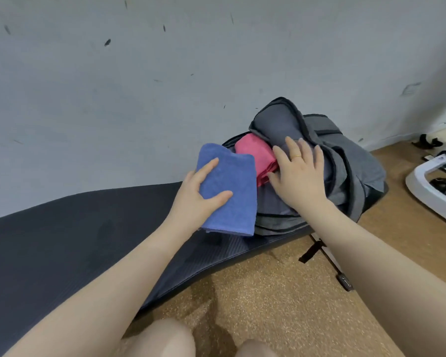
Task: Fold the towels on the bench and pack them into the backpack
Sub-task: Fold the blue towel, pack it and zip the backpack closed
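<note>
On the bench (62,240), left hand (193,194) grips the folded blue towel (229,191), thumb on top; right hand (296,173), fingers spread, presses the backpack (350,161) beside the pink towel (255,153).

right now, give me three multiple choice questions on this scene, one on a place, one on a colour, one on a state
1. Where is the pink towel?
A. on the floor
B. in the backpack opening
C. in the left hand

2. What colour is the towel that the left hand holds?
A. blue
B. green
C. white

3. How is the right hand?
A. a fist
B. pinching a zip
C. flat, fingers straight, on the backpack

Answers:
1 B, it sits under the raised flap.
2 A, thumb on top of a folded blue towel.
3 C, the palm lies on the grey fabric beside the pink towel.
</note>
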`<state>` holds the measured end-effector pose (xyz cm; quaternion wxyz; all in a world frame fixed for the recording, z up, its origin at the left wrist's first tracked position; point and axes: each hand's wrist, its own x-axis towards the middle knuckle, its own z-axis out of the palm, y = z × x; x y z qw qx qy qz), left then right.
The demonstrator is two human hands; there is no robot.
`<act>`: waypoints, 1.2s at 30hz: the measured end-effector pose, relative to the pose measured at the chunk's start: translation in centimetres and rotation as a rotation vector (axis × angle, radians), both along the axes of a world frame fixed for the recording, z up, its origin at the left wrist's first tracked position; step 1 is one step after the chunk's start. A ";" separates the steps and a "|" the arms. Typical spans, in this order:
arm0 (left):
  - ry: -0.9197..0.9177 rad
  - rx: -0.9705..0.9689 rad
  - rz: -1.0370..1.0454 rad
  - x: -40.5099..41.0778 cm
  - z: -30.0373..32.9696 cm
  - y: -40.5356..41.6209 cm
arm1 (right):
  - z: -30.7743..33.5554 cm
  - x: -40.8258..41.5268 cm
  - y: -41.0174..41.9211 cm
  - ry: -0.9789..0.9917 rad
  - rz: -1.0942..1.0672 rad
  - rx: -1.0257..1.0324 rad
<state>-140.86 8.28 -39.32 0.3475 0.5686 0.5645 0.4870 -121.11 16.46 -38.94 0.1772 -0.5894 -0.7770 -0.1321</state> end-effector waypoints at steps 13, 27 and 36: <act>-0.229 -0.092 -0.251 4.8 -2.5 12.0 | 2.7 2.1 5.0 -0.213 -0.207 -0.159; 1.186 0.589 -0.298 9.3 -6.7 16.0 | 4.0 4.8 5.2 -0.143 -0.279 -0.071; 1.111 0.426 -0.170 13.0 -6.3 15.4 | 2.7 6.2 4.3 -0.058 -0.173 -0.039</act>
